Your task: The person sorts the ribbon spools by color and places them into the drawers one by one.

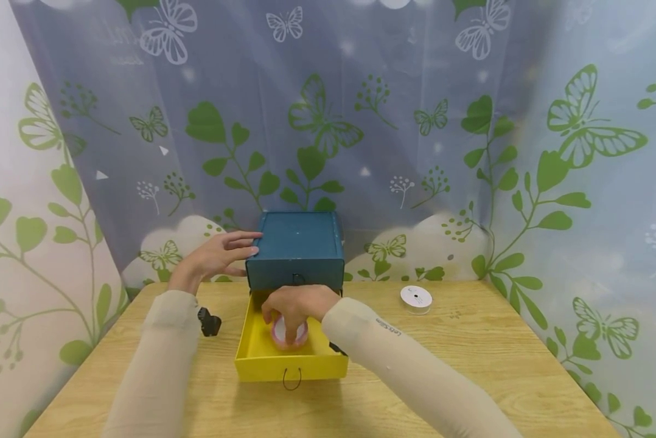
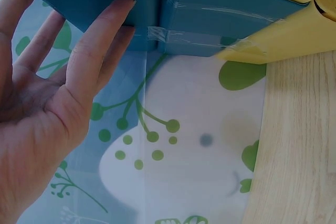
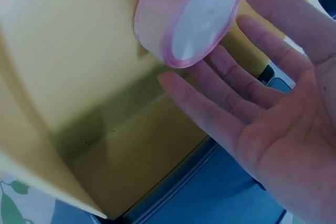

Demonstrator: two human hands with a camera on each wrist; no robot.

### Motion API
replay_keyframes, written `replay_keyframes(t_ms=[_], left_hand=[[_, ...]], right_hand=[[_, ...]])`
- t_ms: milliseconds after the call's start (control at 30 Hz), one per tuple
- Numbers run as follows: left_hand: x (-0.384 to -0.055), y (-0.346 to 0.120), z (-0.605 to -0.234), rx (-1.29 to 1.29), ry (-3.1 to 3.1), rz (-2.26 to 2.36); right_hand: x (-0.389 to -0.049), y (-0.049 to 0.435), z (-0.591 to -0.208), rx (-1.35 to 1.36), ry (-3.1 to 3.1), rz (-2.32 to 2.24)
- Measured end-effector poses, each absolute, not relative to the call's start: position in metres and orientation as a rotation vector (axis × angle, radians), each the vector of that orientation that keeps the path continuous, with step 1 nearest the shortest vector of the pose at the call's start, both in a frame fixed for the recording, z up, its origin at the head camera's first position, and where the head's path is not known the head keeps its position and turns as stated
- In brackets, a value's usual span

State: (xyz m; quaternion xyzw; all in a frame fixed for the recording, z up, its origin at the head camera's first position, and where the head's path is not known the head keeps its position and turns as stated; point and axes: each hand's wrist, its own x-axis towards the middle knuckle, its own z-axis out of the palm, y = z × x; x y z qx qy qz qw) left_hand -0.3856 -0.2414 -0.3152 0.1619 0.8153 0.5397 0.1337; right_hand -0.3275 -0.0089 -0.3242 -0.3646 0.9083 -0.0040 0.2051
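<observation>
Woodgrain table [image 1: 470, 377], boxy yellow drawer [image 1: 292, 369], right hand [image 1: 302, 302] at round roll [image 3: 197, 19]

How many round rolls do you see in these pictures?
2. One pink roll is at the right hand, in the pulled-out yellow drawer; one white roll lies on the table, right of the blue box. Others could be hidden inside the box.

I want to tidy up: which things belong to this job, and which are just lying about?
Part of the job:
pink roll, at the right hand
yellow drawer around it
blue box, touched by the left hand

Just lying about:
white spool
</observation>
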Motion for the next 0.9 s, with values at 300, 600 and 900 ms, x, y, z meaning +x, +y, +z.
replay_keyframes(t_ms=[300, 600, 900], left_hand=[[-0.387, -0.242, -0.316, 0.494, 2.367, 1.561], [-0.387, -0.242, -0.316, 0.49, 2.354, 1.569], [-0.387, -0.242, -0.316, 0.489, 2.349, 1.578]], right_hand=[[-0.32, -0.007, -0.316, -1.058, 2.53, 0.008], [-0.312, 0.004, -0.301, -1.237, 2.508, 0.007], [-0.302, 0.029, -0.297, -1.47, 2.519, -0.182]])
